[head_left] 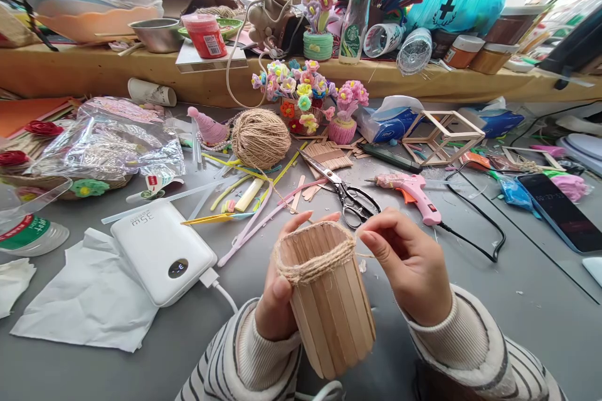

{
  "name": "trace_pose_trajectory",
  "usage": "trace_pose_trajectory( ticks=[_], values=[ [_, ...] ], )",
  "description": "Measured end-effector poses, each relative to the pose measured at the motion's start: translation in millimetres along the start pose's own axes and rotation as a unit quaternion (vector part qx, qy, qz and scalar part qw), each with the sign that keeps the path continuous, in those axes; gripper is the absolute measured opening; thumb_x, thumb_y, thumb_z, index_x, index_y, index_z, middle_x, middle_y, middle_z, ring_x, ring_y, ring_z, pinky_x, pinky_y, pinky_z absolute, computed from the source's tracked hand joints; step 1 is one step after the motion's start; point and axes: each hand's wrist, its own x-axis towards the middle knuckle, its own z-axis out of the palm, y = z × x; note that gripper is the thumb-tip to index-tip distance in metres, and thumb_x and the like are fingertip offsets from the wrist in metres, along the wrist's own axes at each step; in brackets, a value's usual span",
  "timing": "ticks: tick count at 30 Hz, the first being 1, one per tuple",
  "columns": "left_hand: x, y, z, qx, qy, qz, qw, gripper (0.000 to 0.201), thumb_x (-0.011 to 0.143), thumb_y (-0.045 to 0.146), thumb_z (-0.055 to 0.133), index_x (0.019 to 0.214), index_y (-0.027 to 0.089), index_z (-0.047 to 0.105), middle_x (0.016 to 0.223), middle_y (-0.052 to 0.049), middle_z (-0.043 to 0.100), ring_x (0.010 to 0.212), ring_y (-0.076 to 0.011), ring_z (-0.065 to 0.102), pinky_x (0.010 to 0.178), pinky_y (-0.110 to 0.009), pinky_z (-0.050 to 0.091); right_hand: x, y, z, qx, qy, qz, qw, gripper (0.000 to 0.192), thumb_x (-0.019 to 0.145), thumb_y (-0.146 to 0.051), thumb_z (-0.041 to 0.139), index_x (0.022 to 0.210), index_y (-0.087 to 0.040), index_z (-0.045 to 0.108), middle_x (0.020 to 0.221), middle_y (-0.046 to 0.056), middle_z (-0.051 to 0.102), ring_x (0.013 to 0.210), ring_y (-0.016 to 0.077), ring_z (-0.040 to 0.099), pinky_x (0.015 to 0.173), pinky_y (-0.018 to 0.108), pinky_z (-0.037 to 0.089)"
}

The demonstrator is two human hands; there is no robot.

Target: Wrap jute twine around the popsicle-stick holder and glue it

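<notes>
A small holder made of popsicle sticks (pixel 332 307) is tilted toward me, open mouth up, with jute twine (pixel 313 266) wrapped around its rim. My left hand (pixel 275 301) grips its left side, thumb pressing on the twine band. At the rim's right side, my right hand (pixel 409 263) pinches the twine's loose end. A strand runs back across the table to the ball of jute twine (pixel 260 137).
Scissors (pixel 345 191) and a pink glue gun (pixel 414 191) with its black cord lie just beyond my hands. A white power bank (pixel 162 250) and tissue paper (pixel 89 294) sit left, a phone (pixel 562 210) right. Pipe-cleaner flower pots (pixel 301 97), loose sticks and clutter fill the back.
</notes>
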Motion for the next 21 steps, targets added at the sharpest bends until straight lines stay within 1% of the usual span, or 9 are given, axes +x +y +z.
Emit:
trace_pose_trajectory(
  ticks=[6,8,12,14,15,16,18,19,21],
  values=[
    [0.2,-1.4,-0.9,-0.014,0.016,-0.021,1.0,0.058,0.067,0.048,0.061,0.116,0.022,0.05,0.128,-0.015,0.051,0.109,-0.038,0.052,0.087,-0.05,0.042,0.2,1.9,1.0,0.005,-0.009,0.005,1.0,0.006,0.083,-0.02,0.053,0.078,-0.019,0.057,0.068,0.0,0.054,0.06,0.0095,0.051,0.051,0.022,0.042],
    [1.0,-1.1,-2.4,-0.028,0.029,-0.036,0.999,0.061,0.067,0.05,0.059,0.12,0.021,0.047,0.126,-0.015,0.053,0.113,-0.0386,0.049,0.089,-0.051,0.04,0.4,4.0,0.8,0.002,-0.014,0.001,1.0,0.007,0.084,-0.02,0.052,0.079,-0.02,0.058,0.069,0.0,0.054,0.061,0.0099,0.051,0.052,0.022,0.042],
    [3.5,3.1,-5.8,-0.055,0.047,-0.081,0.994,0.076,0.068,0.056,0.056,0.132,0.02,0.034,0.126,-0.016,0.053,0.116,-0.0378,0.047,0.094,-0.052,0.035,1.7,8.9,-4.2,-0.007,-0.03,-0.007,0.999,0.017,0.085,-0.029,0.05,0.097,-0.021,0.06,0.087,0.004,0.056,0.07,0.0118,0.053,0.057,0.025,0.046],
    [4.6,5.3,-7.0,-0.069,0.052,-0.103,0.991,0.079,0.068,0.057,0.056,0.134,0.021,0.031,0.126,-0.015,0.053,0.115,-0.0371,0.048,0.097,-0.051,0.033,2.8,10.0,-8.6,-0.012,-0.056,-0.022,0.998,0.037,0.082,-0.045,0.051,0.111,-0.022,0.054,0.104,0.008,0.054,0.084,0.0163,0.054,0.067,0.03,0.05],
    [5.0,5.9,-7.4,-0.076,0.054,-0.11,0.989,0.079,0.068,0.056,0.056,0.134,0.021,0.031,0.126,-0.015,0.053,0.115,-0.0367,0.048,0.097,-0.051,0.033,3.4,9.9,-10.9,-0.016,-0.077,-0.04,0.996,0.052,0.077,-0.054,0.052,0.118,-0.022,0.049,0.112,0.01,0.051,0.096,0.0202,0.053,0.077,0.035,0.05],
    [5.3,6.1,-7.7,-0.083,0.054,-0.115,0.988,0.078,0.068,0.056,0.056,0.133,0.021,0.031,0.125,-0.014,0.054,0.115,-0.0365,0.048,0.098,-0.05,0.033,3.9,9.4,-12.8,-0.023,-0.102,-0.065,0.992,0.069,0.07,-0.062,0.055,0.125,-0.022,0.044,0.121,0.011,0.047,0.108,0.0245,0.048,0.088,0.04,0.046],
    [5.5,5.4,-8.0,-0.09,0.054,-0.114,0.988,0.077,0.069,0.055,0.056,0.134,0.022,0.031,0.123,-0.013,0.056,0.116,-0.0359,0.048,0.098,-0.05,0.033,4.5,7.6,-15.4,-0.039,-0.16,-0.126,0.978,0.1,0.054,-0.07,0.061,0.135,-0.02,0.029,0.134,0.013,0.037,0.124,0.0309,0.034,0.103,0.047,0.031],
    [5.5,4.7,-8.0,-0.091,0.054,-0.111,0.988,0.076,0.069,0.054,0.056,0.134,0.022,0.031,0.121,-0.012,0.057,0.117,-0.0357,0.047,0.097,-0.05,0.034,4.5,6.7,-15.9,-0.046,-0.186,-0.152,0.97,0.111,0.049,-0.071,0.064,0.138,-0.019,0.022,0.138,0.014,0.033,0.128,0.0327,0.029,0.107,0.049,0.025],
    [5.3,3.3,-7.8,-0.087,0.054,-0.109,0.989,0.075,0.07,0.054,0.055,0.134,0.023,0.032,0.118,-0.011,0.06,0.117,-0.0352,0.047,0.096,-0.049,0.035,4.0,5.7,-15.3,-0.055,-0.226,-0.187,0.955,0.122,0.046,-0.068,0.068,0.141,-0.016,0.012,0.141,0.015,0.028,0.13,0.034,0.025,0.109,0.049,0.019]
  ],
)
